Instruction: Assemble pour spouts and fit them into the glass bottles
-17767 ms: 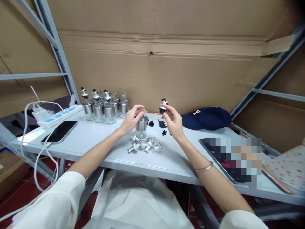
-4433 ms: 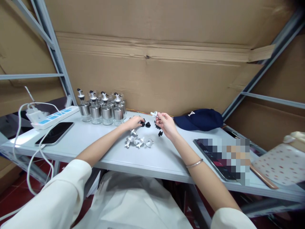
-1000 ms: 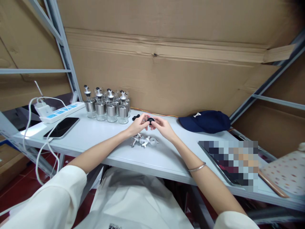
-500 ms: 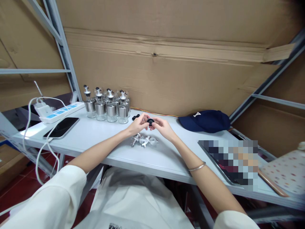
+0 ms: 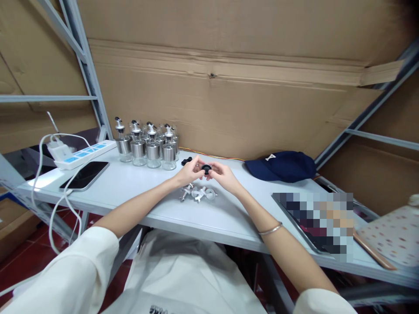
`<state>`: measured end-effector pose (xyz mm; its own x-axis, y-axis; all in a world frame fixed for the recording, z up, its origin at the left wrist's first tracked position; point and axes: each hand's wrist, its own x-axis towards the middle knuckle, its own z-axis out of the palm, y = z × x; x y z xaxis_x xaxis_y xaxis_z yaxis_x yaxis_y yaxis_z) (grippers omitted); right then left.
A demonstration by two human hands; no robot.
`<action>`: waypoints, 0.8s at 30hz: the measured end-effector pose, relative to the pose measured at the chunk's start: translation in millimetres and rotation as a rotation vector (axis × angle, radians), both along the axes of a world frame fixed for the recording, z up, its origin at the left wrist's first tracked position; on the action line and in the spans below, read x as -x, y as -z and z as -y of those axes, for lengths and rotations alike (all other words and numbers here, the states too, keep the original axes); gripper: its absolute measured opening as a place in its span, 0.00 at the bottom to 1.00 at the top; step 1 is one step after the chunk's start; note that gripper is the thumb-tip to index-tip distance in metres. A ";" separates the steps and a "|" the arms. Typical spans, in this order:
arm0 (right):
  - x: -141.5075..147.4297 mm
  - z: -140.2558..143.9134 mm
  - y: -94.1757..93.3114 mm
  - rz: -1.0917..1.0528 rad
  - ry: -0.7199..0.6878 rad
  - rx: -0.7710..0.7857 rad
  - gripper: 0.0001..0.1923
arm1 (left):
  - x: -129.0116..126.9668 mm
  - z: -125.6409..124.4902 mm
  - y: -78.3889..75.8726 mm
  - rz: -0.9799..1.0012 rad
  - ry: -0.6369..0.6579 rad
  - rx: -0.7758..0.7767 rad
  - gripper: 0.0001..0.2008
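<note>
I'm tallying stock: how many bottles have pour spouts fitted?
4, all in the front row: leftmost bottle, second bottle, third bottle, rightmost bottle. The bottles behind are partly hidden, so I may miss one.

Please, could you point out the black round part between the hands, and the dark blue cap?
Black round part (image 5: 206, 168): head view, on its round face.
Dark blue cap (image 5: 290, 165): head view, on its crown.

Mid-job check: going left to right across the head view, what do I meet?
Phone, bottles, left hand, black part, right hand, cap, spotted pouch.
</note>
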<state>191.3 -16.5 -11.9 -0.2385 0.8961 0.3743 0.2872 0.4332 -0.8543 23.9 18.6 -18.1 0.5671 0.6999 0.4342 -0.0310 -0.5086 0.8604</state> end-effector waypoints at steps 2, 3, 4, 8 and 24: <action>-0.4 0.2 -0.3 0.013 0.000 -0.001 0.16 | -0.4 0.7 -0.6 -0.004 -0.010 0.009 0.13; -0.7 0.2 -0.3 0.019 0.000 0.000 0.16 | -0.5 0.6 -0.6 -0.006 -0.017 0.011 0.14; -1.0 0.1 -0.3 0.024 0.002 0.003 0.17 | -0.5 0.1 -0.3 -0.009 -0.024 0.011 0.14; -2.3 -0.1 0.3 0.041 -0.004 0.005 0.18 | -0.3 -3.8 2.8 -0.027 -0.028 -0.007 0.13; -2.9 3.1 -2.4 0.154 0.038 -0.093 0.17 | -1.6 -3.3 3.0 -0.048 -0.064 -0.069 0.13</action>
